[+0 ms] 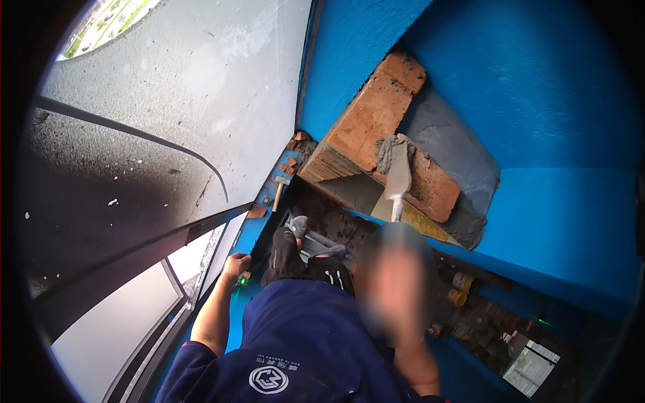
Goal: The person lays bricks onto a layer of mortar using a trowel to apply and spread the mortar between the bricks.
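My right hand [396, 289] is blurred, its fingers not showing. Out of the blur runs the handle of a pointed trowel [399, 178], so the hand appears to grip it. The blade reaches over an orange brick [433, 188], its tip at a lump of grey mortar [393, 149]. A longer row of bricks [373, 114] meets this brick at an angle beside the blue wall. At the left, my left hand [235, 266] is closed by the blue ledge [236, 312]. A small green-lit item [242, 279] shows under its fingers, too small to name.
A hammer [278, 193] with a wooden handle lies on the ledge near brick chips [289, 165] and a brick piece [256, 211]. Grey panels [168, 87] stand at the left. Yellow containers [458, 297] and a white sheet [531, 368] are lower right. Blue walls [564, 215] enclose the right side.
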The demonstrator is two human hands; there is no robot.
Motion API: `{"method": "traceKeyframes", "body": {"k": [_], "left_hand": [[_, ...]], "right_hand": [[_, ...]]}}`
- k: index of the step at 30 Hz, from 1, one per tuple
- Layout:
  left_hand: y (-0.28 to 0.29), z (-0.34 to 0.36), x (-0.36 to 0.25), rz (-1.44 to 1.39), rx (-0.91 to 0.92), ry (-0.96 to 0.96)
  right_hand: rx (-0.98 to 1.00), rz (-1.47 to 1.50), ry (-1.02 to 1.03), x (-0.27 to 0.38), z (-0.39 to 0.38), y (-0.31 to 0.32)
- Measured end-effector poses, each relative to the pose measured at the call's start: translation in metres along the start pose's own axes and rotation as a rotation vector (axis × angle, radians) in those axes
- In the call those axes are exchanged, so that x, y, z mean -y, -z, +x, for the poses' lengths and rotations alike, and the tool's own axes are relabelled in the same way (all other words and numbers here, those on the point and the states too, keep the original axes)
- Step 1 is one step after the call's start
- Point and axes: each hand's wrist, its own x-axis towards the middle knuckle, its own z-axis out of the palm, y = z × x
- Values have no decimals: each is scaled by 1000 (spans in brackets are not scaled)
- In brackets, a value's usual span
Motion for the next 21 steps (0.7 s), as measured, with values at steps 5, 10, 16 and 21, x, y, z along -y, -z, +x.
{"method": "traceKeyframes", "body": {"k": [5, 10, 16, 21], "left_hand": [[-3, -8, -17, 29, 21, -8], [0, -4, -7, 26, 8, -7], [-4, -1, -15, -9, 41, -18], [1, -3, -11, -41, 26, -35]], "right_hand": [[39, 77, 48, -4, -14, -7], [48, 184, 39, 2, -11, -26], [48, 113, 165, -25, 10, -47], [5, 170, 57, -22, 9, -50]]}}
